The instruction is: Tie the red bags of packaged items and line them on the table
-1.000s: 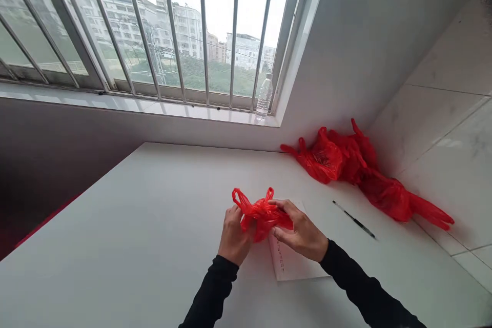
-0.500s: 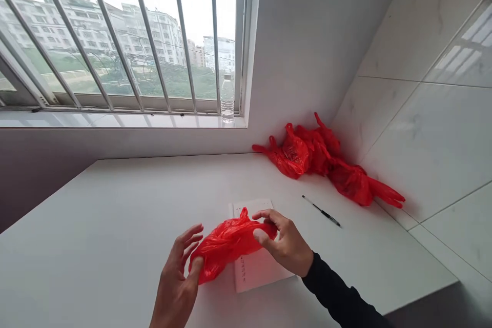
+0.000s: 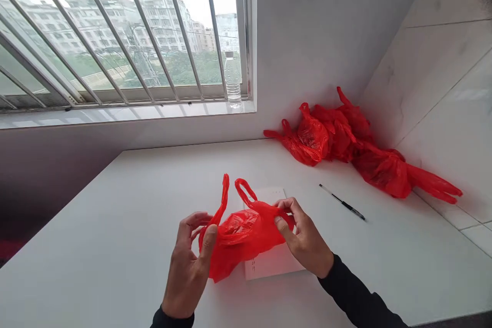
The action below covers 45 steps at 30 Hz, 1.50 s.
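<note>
A red plastic bag (image 3: 249,236) is held up between my two hands, its two loop handles standing above its crumpled mouth. My left hand (image 3: 192,256) grips the bag's left side, thumb in front and fingers behind. At the right side, my right hand (image 3: 303,236) pinches the bag between thumb and fingers. Behind and below the bag lies a white notebook (image 3: 274,265) with small handwritten marks, and the bag covers much of its page.
Several crumpled red plastic bags (image 3: 338,133) are heaped in the far right corner against the walls. A black pen (image 3: 342,201) lies on the white table (image 3: 161,189), right of the notebook. On the sill of the barred window stands a clear bottle (image 3: 232,82).
The bag has gone from a bunched shape to a more spread one, with both handles now upright. My left hand has closed on its side. The view has shifted, moving the scene's right-hand things rightward.
</note>
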Motion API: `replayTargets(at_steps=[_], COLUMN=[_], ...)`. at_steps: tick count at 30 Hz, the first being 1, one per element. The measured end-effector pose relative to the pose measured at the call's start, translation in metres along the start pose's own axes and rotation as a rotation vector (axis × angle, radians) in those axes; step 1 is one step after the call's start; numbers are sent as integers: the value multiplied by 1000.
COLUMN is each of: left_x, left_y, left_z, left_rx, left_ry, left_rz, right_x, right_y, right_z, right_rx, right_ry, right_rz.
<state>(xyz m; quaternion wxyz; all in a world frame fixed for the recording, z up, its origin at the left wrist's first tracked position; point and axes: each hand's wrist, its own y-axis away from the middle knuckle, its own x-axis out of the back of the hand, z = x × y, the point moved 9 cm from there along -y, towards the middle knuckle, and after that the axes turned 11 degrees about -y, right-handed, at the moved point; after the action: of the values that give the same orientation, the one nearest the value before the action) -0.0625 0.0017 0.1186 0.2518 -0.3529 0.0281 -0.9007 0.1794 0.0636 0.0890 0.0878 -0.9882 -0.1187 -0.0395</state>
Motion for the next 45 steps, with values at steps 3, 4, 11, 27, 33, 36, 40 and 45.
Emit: replayTargets(at_steps=[3,4,11,27,33,36,40,45], left_x=[-7,-6,15,26,3,-10,-22,-11], left_y=[5,6,12,30,29,27,25,13], left_z=[9,9,2,-18,-31,-30,-21,-16], left_rx=[-68,-79,-68,244,349,356,369,340], left_ry=[-48,-62,-208,76,523,589,580,550], left_rz=[-55,-58,6,40,-113,-237,-300,-166], right_x=[-7,-8,2,-45,-92,-89,-109,-130], right_y=[3,4,13,63,19,7,-5,-15], right_z=[2,1,1,-101,-22,-7,-8,-7], right_rx=[-45,-44,-58,488,135,97,130,182], right_ry=[-15,-4,-50,94,758,951,1051,1051], right_rz=[-65,-81,-38,-79,-523,-460,-423,-452])
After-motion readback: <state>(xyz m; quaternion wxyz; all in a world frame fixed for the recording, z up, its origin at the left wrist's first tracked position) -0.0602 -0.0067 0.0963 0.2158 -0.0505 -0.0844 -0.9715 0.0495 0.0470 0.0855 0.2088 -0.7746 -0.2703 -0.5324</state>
